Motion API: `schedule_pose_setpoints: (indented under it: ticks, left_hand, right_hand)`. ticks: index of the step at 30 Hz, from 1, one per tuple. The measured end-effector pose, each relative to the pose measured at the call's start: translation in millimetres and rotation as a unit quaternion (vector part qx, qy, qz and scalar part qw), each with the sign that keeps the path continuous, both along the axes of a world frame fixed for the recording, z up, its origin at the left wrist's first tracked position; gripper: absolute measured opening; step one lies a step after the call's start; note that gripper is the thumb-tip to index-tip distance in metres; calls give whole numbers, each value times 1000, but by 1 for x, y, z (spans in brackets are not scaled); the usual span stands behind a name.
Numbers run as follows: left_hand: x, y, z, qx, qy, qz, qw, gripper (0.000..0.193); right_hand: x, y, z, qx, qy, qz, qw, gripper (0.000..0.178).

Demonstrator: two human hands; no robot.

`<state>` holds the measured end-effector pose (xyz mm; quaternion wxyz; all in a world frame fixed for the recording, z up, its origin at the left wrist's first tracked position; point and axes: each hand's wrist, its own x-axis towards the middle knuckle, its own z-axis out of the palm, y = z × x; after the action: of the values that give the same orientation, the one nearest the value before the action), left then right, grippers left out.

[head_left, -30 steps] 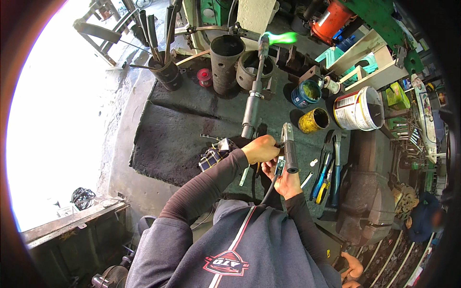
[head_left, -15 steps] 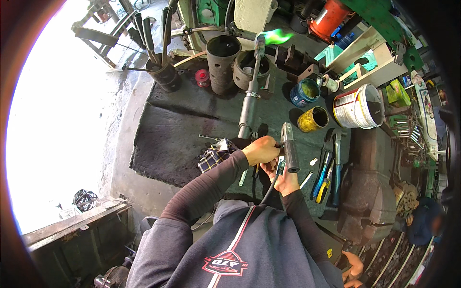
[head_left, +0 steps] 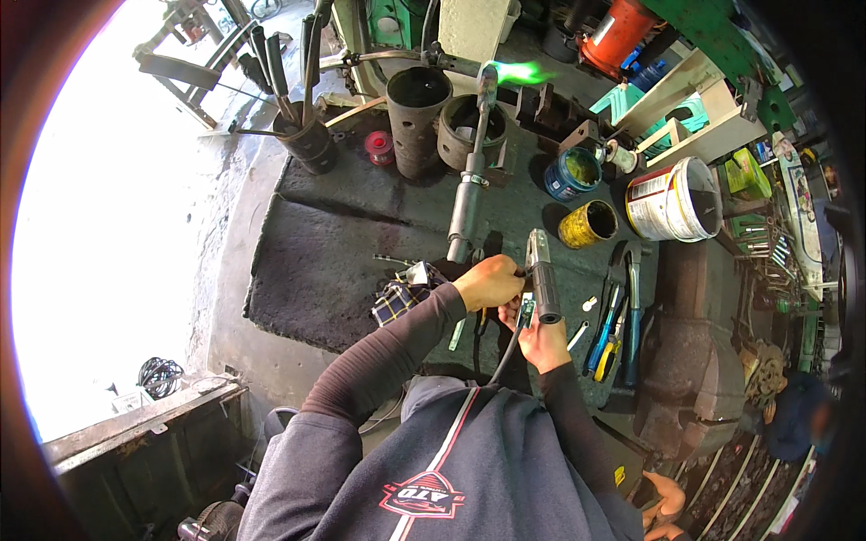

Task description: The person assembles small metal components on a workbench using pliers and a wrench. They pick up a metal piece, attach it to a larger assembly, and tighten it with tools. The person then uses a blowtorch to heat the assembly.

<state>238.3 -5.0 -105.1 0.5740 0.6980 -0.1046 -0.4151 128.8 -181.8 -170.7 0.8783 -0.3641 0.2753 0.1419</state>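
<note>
Above the dark worktop, my left hand is closed, its fingertips meeting beside a welding electrode holder with a metal jaw and a black ribbed handle. What the left fingers pinch is hidden. My right hand is just below, its fingers curled around a black cable near its upper end, where a small greenish piece shows. The handle's lower end overlaps the right hand. Beyond my hands, a long metal torch stands tilted, with a green flame at its far tip.
A checked cloth lies left of my hands. Pliers and other hand tools lie to the right. Behind them are a yellow can, a blue tin and a white bucket. Metal cylinders stand at the back; a vise is far right.
My right hand has turned slightly, and its fingers have shifted up along the cable's end. The left hand and the electrode holder have barely moved. The flame has changed shape.
</note>
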Motion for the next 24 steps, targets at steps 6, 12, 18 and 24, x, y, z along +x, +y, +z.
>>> schedule_pose_setpoints:
  ticks: [6,12,18,24]
  left_hand:
    - [-5,2,-2,-54,57,21,997,24]
    - [-2,-1,8,-8,-20,4,1000,26]
    - [0,-1,5,-6,-18,14,1000,29]
    - [1,0,-4,-25,-11,-6,1000,24]
  right_hand:
    - [-23,-26,15,-191,-42,6,981,22]
    - [-36,-33,49,-216,-48,-27,975,18]
    - [-41,-39,51,-92,-36,-42,994,24]
    - [-46,-35,58,-18,-2,-60,998,33]
